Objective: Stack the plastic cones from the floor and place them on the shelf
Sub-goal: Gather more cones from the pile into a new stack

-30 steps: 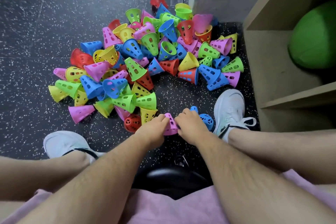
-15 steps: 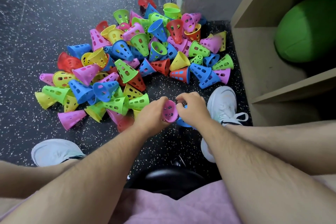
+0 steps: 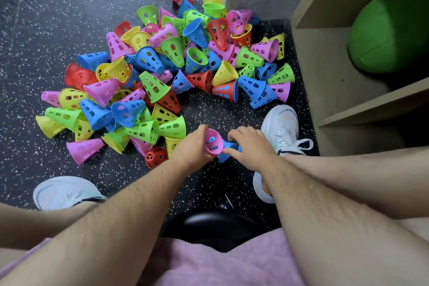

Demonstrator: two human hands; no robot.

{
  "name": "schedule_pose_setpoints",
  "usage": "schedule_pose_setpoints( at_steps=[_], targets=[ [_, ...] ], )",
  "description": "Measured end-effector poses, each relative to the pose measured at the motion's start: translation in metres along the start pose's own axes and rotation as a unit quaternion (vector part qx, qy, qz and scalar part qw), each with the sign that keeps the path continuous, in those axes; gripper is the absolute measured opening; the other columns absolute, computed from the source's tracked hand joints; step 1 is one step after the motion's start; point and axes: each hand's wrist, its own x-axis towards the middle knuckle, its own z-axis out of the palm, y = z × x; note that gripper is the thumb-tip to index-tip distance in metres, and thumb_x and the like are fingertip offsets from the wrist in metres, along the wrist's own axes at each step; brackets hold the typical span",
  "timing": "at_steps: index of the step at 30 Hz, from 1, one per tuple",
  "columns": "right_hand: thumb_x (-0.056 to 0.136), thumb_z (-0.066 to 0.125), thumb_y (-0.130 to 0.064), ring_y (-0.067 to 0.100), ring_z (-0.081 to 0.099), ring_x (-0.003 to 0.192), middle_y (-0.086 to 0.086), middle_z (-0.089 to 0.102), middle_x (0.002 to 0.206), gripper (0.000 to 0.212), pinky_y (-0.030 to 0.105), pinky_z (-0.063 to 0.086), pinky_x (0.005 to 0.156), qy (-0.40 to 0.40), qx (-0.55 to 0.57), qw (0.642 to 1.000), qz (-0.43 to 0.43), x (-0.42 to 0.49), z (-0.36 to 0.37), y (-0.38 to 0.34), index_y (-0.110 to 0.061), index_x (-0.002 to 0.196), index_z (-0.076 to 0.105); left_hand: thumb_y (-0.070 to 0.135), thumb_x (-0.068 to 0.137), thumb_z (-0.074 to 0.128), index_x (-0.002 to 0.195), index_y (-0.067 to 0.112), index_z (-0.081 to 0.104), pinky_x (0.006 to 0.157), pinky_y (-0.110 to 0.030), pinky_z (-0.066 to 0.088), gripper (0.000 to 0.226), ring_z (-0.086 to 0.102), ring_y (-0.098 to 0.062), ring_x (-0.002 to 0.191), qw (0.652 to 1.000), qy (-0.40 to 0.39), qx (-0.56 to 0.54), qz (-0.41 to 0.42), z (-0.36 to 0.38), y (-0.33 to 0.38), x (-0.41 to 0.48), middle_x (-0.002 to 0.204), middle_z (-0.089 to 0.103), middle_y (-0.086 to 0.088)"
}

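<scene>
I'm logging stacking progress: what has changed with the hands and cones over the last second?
The left hand lifted the pink cone off the floor, turned its mouth toward the camera and holds it alone. The right hand left the pink cone and grips a blue cone beside it. The cone pile and the green ball on the shelf stayed put.

A green ball [image 3: 390, 30] sits at two o'clock, one white shoe [image 3: 282, 123] at three, another shoe [image 3: 62, 191] at eight, a black seat [image 3: 216, 227] at six.
</scene>
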Motion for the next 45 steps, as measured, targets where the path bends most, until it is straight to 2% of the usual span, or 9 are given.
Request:
schedule_pose_setpoints(
  at_steps=[6, 10, 14, 19, 25, 30, 33, 38, 45],
  targets=[
    [0.101, 0.05, -0.043, 0.023, 0.049, 0.098, 0.0, 0.055, 0.102, 0.025, 0.038, 0.041, 0.091, 0.05, 0.04, 0.996, 0.065, 0.011, 0.0, -0.002, -0.019, 0.099, 0.056, 0.046, 0.084, 0.076, 0.109, 0.022, 0.046, 0.07, -0.038, 0.055, 0.046, 0.067, -0.017, 0.081, 0.999, 0.013, -0.027, -0.013, 0.001, 0.001, 0.0, 0.093, 0.067, 0.006],
    [0.104, 0.037, -0.046, 0.026, 0.049, 0.1, 0.002, 0.06, 0.082, 0.048, 0.042, 0.042, 0.092, 0.049, 0.056, 0.985, 0.156, 0.02, -0.004, -0.016, -0.018, 0.067, 0.047, 0.04, 0.083, 0.078, 0.112, 0.021, 0.046, 0.075, -0.04, 0.057, 0.046, 0.068, -0.018, 0.085, 0.999, 0.008, -0.034, -0.018, -0.001, 0.001, 0.0, 0.097, 0.068, 0.004],
    [0.093, 0.042, -0.06, 0.023, 0.048, 0.102, 0.0, 0.065, 0.084, 0.049, 0.039, 0.044, 0.081, 0.027, 0.149, 0.958, 0.242, 0.031, 0.008, -0.022, -0.024, 0.06, 0.05, 0.039, 0.083, 0.078, 0.115, 0.02, 0.049, 0.079, -0.042, 0.058, 0.047, 0.068, -0.018, 0.087, 0.999, 0.01, -0.036, -0.025, -0.001, 0.0, -0.001, 0.1, 0.069, 0.003],
    [0.1, 0.045, -0.034, 0.026, 0.056, 0.095, -0.001, 0.065, 0.088, 0.028, 0.041, 0.048, 0.084, 0.089, 0.163, 0.958, 0.22, 0.034, -0.002, -0.022, -0.022, 0.079, 0.057, 0.047, 0.079, 0.081, 0.115, 0.022, 0.046, 0.073, -0.037, 0.055, 0.056, 0.065, -0.019, 0.089, 0.999, 0.013, -0.003, -0.046, -0.004, -0.003, -0.001, 0.104, 0.065, 0.004],
    [0.105, 0.043, -0.03, 0.022, 0.046, 0.104, 0.0, 0.048, 0.106, 0.022, 0.036, 0.046, 0.085, 0.25, 0.213, 0.935, 0.137, 0.024, -0.026, -0.019, -0.018, 0.104, 0.062, 0.057, 0.076, 0.084, 0.127, 0.022, 0.043, 0.079, -0.038, 0.056, 0.074, 0.065, -0.016, 0.09, 0.996, 0.019, -0.038, -0.079, -0.006, -0.001, 0.001, 0.105, 0.062, 0.008],
    [0.103, 0.048, -0.031, 0.016, 0.053, 0.098, -0.005, 0.052, 0.11, 0.017, 0.035, 0.046, 0.089, 0.183, 0.272, 0.943, 0.058, 0.021, -0.031, -0.033, -0.023, 0.107, 0.063, 0.04, 0.078, 0.086, 0.119, 0.026, 0.047, 0.071, -0.025, 0.051, 0.059, 0.065, -0.001, 0.085, 0.98, 0.04, -0.182, -0.07, -0.01, 0.006, 0.01, 0.106, 0.067, 0.012],
    [0.1, 0.052, -0.027, 0.012, 0.055, 0.095, -0.005, 0.056, 0.108, 0.015, 0.034, 0.047, 0.091, 0.148, 0.279, 0.948, 0.029, 0.018, -0.029, -0.041, -0.022, 0.104, 0.065, 0.024, 0.08, 0.083, 0.125, 0.021, 0.047, 0.066, -0.02, 0.048, 0.058, 0.063, -0.005, 0.079, 0.965, 0.065, -0.244, -0.066, -0.014, 0.014, 0.018, 0.107, 0.068, -0.001],
    [0.098, 0.05, -0.022, 0.006, 0.057, 0.1, -0.008, 0.057, 0.112, 0.018, 0.033, 0.05, 0.094, 0.137, 0.328, 0.934, 0.037, 0.018, -0.033, -0.051, -0.024, 0.111, 0.062, 0.018, 0.079, 0.08, 0.147, 0.027, 0.034, 0.06, -0.008, 0.042, 0.083, 0.059, -0.002, 0.08, 0.956, 0.068, -0.281, -0.055, -0.018, 0.022, 0.025, 0.115, 0.062, -0.001],
    [0.094, 0.052, -0.018, 0.013, 0.053, 0.111, -0.007, 0.056, 0.123, 0.028, 0.034, 0.046, 0.097, 0.083, 0.189, 0.973, 0.104, -0.007, -0.026, -0.006, -0.024, 0.121, 0.056, 0.049, 0.067, 0.089, 0.127, 0.041, 0.044, 0.091, -0.036, 0.056, 0.075, 0.064, -0.016, 0.1, 0.975, 0.014, -0.213, -0.054, 0.0, 0.008, 0.016, 0.119, 0.059, 0.002]
  ],
)
